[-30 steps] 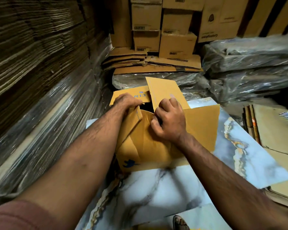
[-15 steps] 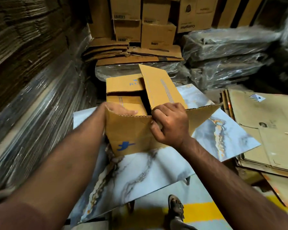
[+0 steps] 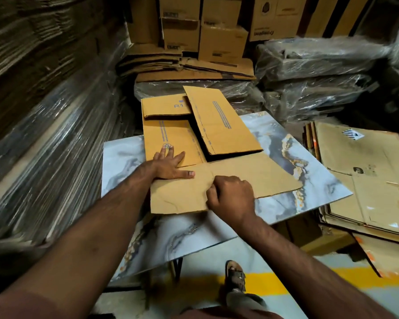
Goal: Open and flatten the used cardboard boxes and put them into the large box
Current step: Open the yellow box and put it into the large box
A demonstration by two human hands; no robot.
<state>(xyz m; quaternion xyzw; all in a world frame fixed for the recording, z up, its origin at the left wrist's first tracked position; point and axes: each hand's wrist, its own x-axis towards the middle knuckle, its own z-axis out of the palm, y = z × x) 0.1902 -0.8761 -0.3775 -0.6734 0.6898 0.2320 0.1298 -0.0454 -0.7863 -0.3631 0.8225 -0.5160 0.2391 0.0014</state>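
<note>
A tan cardboard box [image 3: 217,139] lies opened out and nearly flat on a marble-patterned table top [image 3: 309,180], its flaps spread toward the back. My left hand [image 3: 171,165] presses flat on the box's left panel with fingers spread. My right hand [image 3: 230,196] is curled into a fist and pinches the near flap [image 3: 263,178] at a crease. No large box can be told apart among the stacks.
Plastic-wrapped stacks of flat cardboard [image 3: 44,146] wall the left side. Wrapped bundles [image 3: 320,77] and stacked cartons [image 3: 221,40] stand behind the table. A pile of flattened boxes [image 3: 366,176] lies on the right. My sandalled foot [image 3: 234,277] stands on the floor by a yellow line.
The box stood upright with its near wall raised; now it is pushed down flat. My left hand came out of the box and lies spread on its panel.
</note>
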